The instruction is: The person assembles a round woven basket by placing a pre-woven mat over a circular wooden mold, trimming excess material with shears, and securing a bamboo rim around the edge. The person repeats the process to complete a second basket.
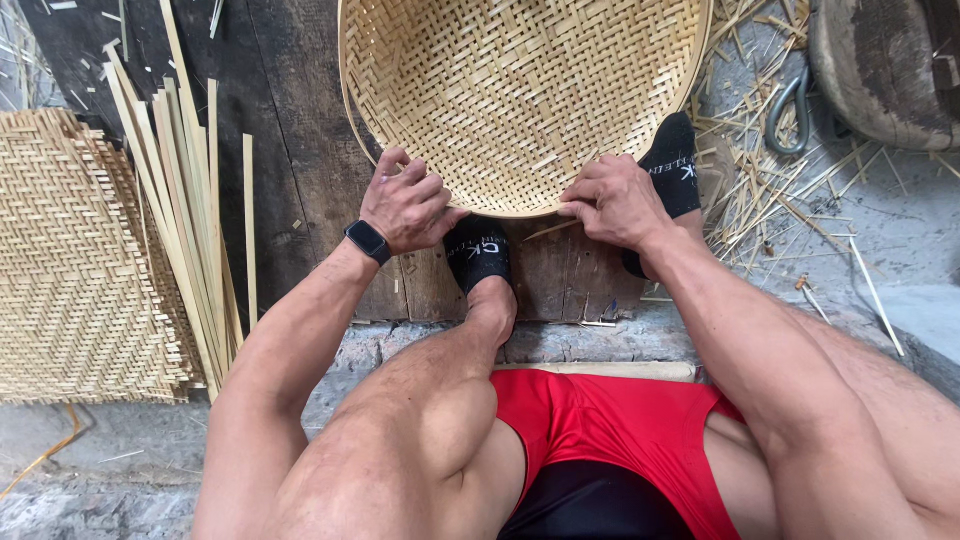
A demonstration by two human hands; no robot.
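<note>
Both hands are on the near rim of the basket [520, 100]: left hand [405, 205] and right hand [610, 200] each pinching the edge. Looks like rim-finishing work. Loose strips [190, 200] lie left of the basket, a woven mat [70, 260] further left.

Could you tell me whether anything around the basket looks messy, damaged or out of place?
The woven basket looks sound under both hands. Loose straw scraps lie scattered over the ground right of it, and a few cut strips fan out unevenly on its left.

head view | looks steeply down from above | close over knees, woven basket [520, 90] | single view
</note>
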